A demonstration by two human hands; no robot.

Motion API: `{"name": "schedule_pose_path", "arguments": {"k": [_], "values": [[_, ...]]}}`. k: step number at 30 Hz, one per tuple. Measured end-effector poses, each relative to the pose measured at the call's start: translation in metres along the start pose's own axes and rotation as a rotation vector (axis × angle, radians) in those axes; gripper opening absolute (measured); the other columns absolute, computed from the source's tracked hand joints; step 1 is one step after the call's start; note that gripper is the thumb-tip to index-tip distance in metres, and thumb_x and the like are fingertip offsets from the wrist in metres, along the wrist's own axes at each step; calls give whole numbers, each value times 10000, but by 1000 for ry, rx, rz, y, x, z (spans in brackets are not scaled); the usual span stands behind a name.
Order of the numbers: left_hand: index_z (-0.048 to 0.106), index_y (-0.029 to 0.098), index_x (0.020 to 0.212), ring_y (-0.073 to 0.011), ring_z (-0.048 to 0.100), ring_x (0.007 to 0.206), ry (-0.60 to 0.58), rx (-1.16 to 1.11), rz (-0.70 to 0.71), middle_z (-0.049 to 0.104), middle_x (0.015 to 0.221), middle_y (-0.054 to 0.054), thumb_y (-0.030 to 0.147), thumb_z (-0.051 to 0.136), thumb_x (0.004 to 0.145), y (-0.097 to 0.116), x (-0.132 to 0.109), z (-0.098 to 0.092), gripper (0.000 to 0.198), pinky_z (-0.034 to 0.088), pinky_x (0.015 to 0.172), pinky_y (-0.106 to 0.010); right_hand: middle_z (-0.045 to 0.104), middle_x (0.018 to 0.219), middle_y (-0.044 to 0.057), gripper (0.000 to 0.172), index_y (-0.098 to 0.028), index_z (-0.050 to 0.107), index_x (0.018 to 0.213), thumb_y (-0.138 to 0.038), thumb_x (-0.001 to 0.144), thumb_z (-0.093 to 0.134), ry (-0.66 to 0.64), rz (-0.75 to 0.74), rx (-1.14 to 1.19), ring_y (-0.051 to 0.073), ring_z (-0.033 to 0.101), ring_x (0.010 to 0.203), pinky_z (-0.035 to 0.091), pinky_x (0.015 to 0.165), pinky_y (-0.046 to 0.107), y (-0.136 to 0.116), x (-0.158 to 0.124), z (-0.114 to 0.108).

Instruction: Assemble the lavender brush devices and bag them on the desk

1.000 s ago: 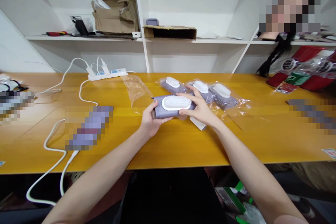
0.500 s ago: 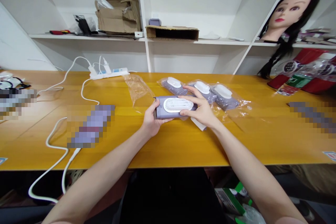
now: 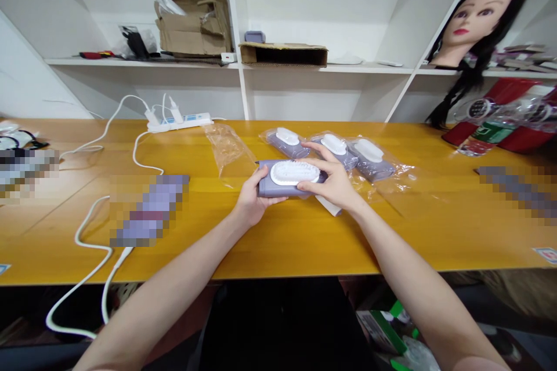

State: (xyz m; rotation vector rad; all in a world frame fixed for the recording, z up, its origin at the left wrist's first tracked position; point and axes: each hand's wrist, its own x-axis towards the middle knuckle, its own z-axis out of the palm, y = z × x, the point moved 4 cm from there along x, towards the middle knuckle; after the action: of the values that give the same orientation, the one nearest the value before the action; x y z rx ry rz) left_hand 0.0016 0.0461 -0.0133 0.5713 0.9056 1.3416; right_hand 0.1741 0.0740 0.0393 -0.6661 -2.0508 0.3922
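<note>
Both hands hold a grey-purple brush-like device (image 3: 278,186) with a raised white oval top that looks bristled or ridged. My left hand (image 3: 251,200) grips its left end, thumb on the upper edge and fingers underneath. On the right end, my right hand (image 3: 334,182) closes with its fingers and thumb around the white oval. Just behind are similar devices in clear plastic bags: one on the left (image 3: 285,142), one in the middle (image 3: 337,148) and one on the right (image 3: 373,159). Partly under the right hand lies a small white paper-like piece (image 3: 329,206).
A crumpled clear bag (image 3: 226,148) lies left of the hands. Further left are a blurred-out phone-like slab (image 3: 152,208), a white cable (image 3: 93,243) and a power strip (image 3: 183,122). Plastic bottles (image 3: 491,130) and a mannequin head (image 3: 478,20) stand at right. White shelves rise behind.
The device has tilted slightly in my hands, so its left end face shows less. Both hands keep nearly the same grip and place.
</note>
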Motion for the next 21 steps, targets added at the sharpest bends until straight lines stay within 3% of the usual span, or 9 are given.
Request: {"name": "schedule_pose_path", "arguments": {"k": [5, 10, 14, 18, 21], "values": [[620, 189, 1061, -206, 664, 815, 15, 36, -3, 647, 1175, -97, 366, 581, 795, 1, 1, 1, 322, 580, 641, -344, 556, 1243, 78, 379, -249, 713, 1033, -357, 677, 780, -23, -12, -67, 290, 495, 1196, 386, 1012, 498, -2, 1, -3], [615, 208, 1004, -211, 664, 838, 19, 86, 76, 682, 1032, -60, 371, 623, 760, 4, 3, 0, 294, 571, 711, -363, 589, 1004, 72, 383, -221, 712, 1021, -395, 684, 764, -41, -52, -268, 276, 509, 1015, 434, 905, 470, -10, 0, -3], [621, 203, 999, -262, 660, 924, -19, 81, 101, 689, 1012, -70, 427, 625, 744, 15, 2, -3, 339, 557, 774, -413, 579, 952, 76, 368, -219, 687, 1055, -434, 756, 685, -96, -78, -308, 252, 520, 906, 464, 806, 426, -15, -1, 3], [585, 236, 1142, -307, 618, 1083, -274, -17, 111, 646, 1190, -95, 567, 546, 775, 20, -1, 3, 496, 516, 867, -475, 577, 942, 67, 268, -209, 672, 920, -406, 739, 688, 110, 64, -198, 230, 547, 861, 471, 766, 395, -14, -1, 5], [569, 240, 1176, -284, 572, 1170, -303, 13, 229, 645, 1208, -85, 467, 658, 734, 13, 0, 7, 504, 483, 937, -416, 569, 840, 38, 263, -199, 618, 795, -418, 690, 720, 209, 255, -47, 186, 542, 751, 458, 645, 323, -13, -3, 13]]}}
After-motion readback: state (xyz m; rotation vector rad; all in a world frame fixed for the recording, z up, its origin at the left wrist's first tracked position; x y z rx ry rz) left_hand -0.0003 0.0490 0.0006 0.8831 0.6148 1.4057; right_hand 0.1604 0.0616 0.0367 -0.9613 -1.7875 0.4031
